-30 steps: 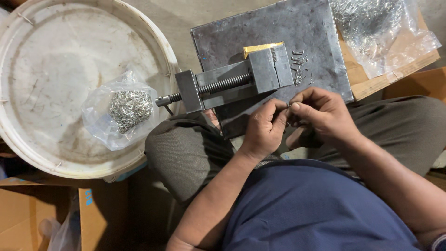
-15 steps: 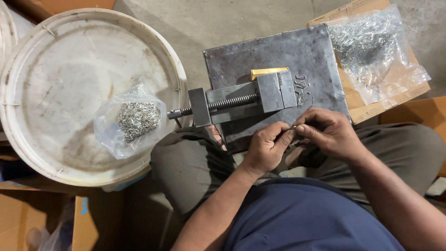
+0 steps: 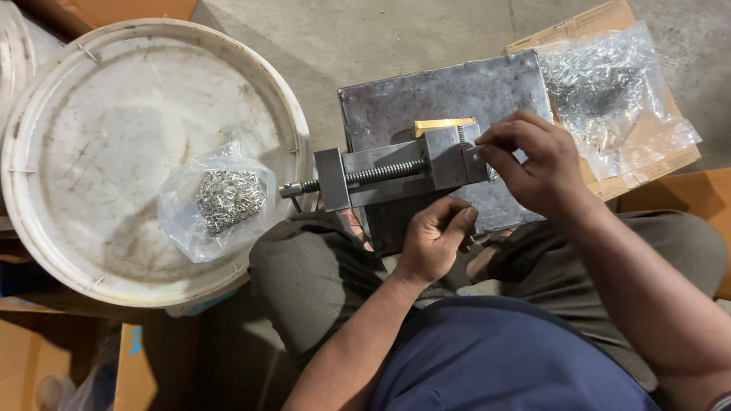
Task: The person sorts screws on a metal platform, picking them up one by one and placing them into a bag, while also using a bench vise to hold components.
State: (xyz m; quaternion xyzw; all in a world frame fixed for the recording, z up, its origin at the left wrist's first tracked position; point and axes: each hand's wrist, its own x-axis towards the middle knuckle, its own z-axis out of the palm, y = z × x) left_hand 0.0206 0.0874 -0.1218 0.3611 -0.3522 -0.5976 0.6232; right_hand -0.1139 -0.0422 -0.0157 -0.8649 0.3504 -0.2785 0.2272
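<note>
The right hand (image 3: 537,164) pinches something too small to make out at the vise (image 3: 403,169), which sits on a steel plate (image 3: 426,95). The left hand (image 3: 434,240) rests loosely curled against the plate's near edge, holding nothing visible. One bag (image 3: 217,202) of small metal pieces lies on the white lid (image 3: 91,137); a fuller bag (image 3: 609,91) lies on cardboard (image 3: 647,164).

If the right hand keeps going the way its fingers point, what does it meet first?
The right hand points left, fingertips already at the small metal vise by its jaw block, so it would probably meet that block first, though depth is hard to judge.
</note>
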